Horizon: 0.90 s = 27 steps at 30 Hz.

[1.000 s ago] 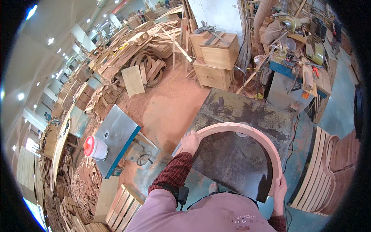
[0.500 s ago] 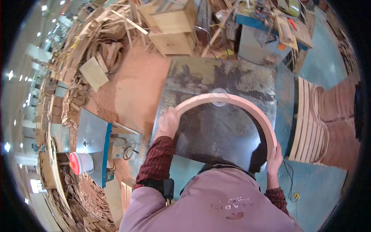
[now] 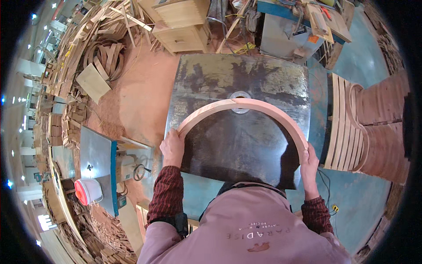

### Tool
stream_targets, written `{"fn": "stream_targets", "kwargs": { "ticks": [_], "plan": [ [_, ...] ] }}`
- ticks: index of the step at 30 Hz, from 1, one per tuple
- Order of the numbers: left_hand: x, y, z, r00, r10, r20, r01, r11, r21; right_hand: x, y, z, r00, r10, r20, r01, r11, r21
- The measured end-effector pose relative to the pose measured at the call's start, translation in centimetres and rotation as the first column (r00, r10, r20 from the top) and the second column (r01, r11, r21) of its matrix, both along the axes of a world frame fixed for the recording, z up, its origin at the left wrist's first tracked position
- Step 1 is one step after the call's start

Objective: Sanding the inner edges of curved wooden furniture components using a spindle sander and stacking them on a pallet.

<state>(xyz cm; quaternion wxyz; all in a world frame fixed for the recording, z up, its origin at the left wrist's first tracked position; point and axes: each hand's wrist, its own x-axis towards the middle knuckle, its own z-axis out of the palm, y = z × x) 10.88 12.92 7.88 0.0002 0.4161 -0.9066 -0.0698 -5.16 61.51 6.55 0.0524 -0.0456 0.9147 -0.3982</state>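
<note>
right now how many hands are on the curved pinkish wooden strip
2: the bare left hand holds the left end of the curved pinkish wooden strip, the bare right hand its right end. No other hand shows on it.

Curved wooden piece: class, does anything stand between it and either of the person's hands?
Nothing visible does: the left hand holds the curved wooden piece at its left end, the right hand at its right end.

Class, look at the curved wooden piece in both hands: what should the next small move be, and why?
Probably a gentle slide of the curved wooden piece over the round plate: its top crosses that plate, and the left hand and right hand hold opposite ends.
</note>
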Motion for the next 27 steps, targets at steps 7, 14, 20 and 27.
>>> {"fn": "stream_targets", "kwargs": {
  "ticks": [7,14,20,27],
  "plan": [
    [3.0,-0.6,-0.3,0.995,0.080,0.056,-0.078,0.997,-0.029,-2.1,-2.5,0.1,0.993,0.115,-0.025,-0.114,0.993,0.026],
    [6.8,-1.7,-0.8,0.986,0.167,0.028,-0.164,0.982,-0.097,-3.5,-6.7,0.5,0.986,0.165,-0.012,-0.163,0.982,0.095],
    [10.7,-3.6,-2.4,0.955,0.292,0.041,-0.286,0.952,-0.112,-5.6,-11.4,-0.9,0.928,0.329,-0.177,-0.291,0.934,0.208],
    [13.1,-5.1,-1.8,0.928,0.370,0.037,-0.355,0.911,-0.209,-6.3,-16.7,1.1,0.891,0.448,-0.068,-0.406,0.855,0.322]
  ]
}}
